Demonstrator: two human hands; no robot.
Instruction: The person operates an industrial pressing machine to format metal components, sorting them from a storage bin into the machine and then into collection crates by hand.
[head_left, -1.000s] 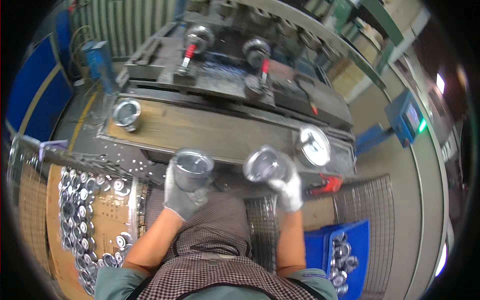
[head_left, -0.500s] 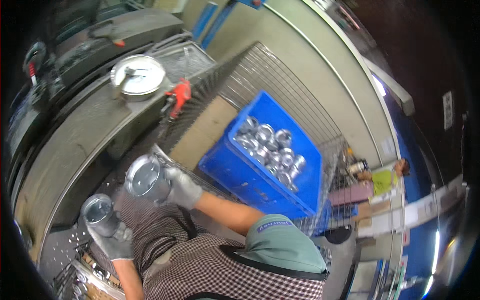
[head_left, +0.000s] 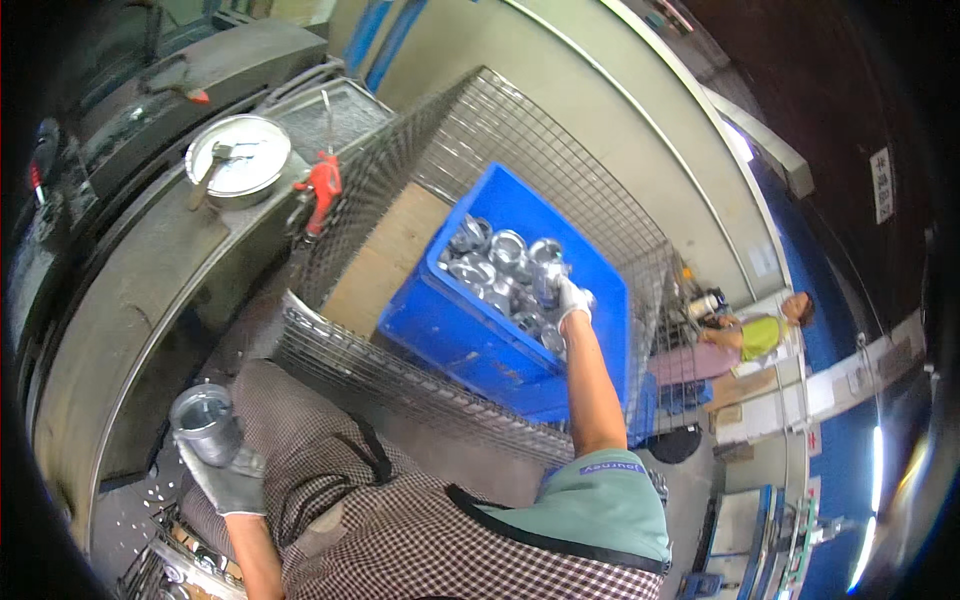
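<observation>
Left hand (head_left: 222,478) holding a cup, right hand (head_left: 572,300) down in the blue bin (head_left: 480,345)!

In the head view, the gloved left hand is curling around a grey metal cup (head_left: 208,415), gripping it from below and beside, with the open mouth facing up above the person's lap. Over on the other side, the gloved right hand is meeting the heap of shiny metal parts (head_left: 508,250) inside the bin — fingers partly bent over one piece, though whether they are gripping it, nobody can tell from here. The bin is standing inside a wire mesh cage (head_left: 345,345), a cardboard sheet (head_left: 390,262) lying just beside it. Up on the metal ledge (head_left: 150,290), a round pan (head_left: 262,165) is sitting with a brush (head_left: 208,182) leaning across its rim, and a red-handled tool (head_left: 322,190) is hanging near the ledge's edge. Beyond the cage, a co-worker (head_left: 762,342) in a yellow-green top is appearing at the far right.
</observation>
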